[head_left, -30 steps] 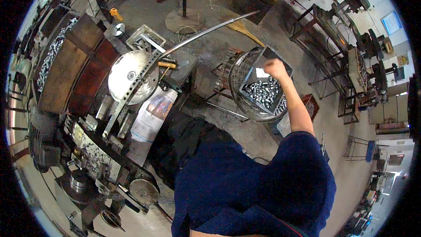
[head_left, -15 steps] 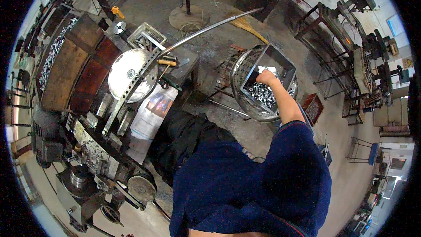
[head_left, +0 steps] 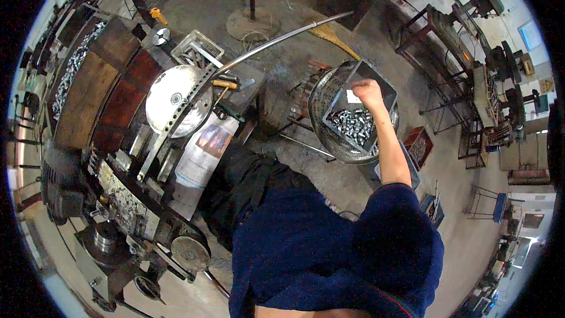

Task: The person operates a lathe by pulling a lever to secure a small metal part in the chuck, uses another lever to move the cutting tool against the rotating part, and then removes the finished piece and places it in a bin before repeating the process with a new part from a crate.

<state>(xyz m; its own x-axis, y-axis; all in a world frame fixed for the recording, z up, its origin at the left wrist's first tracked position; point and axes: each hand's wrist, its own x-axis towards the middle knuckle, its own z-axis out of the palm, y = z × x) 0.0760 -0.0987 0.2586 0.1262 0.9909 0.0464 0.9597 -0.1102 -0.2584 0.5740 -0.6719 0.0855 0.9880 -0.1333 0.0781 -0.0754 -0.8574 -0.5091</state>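
Observation:
My right hand [head_left: 366, 90] is closed above a grey rectangular bin [head_left: 386, 87]; what its fingers hold, if anything, is hidden. Small shiny metal parts [head_left: 351, 123] lie heaped in the near half of the bin. Just below my fingertips is a white piece of paper [head_left: 353, 97] inside it. The bin rests tilted on a round perforated metal basin [head_left: 319, 97]. My left hand is out of view.
On the left stands a machine with a round metal disc [head_left: 170, 106] and a long lever bar [head_left: 271, 42]. A printed sheet [head_left: 197, 162] lies beside it. A broom [head_left: 332, 36] is behind the basin, and a red box [head_left: 419, 148] stands right of it.
My right hand has lifted away from the metal parts and moved slightly back and to the right. More of the heap shows now.

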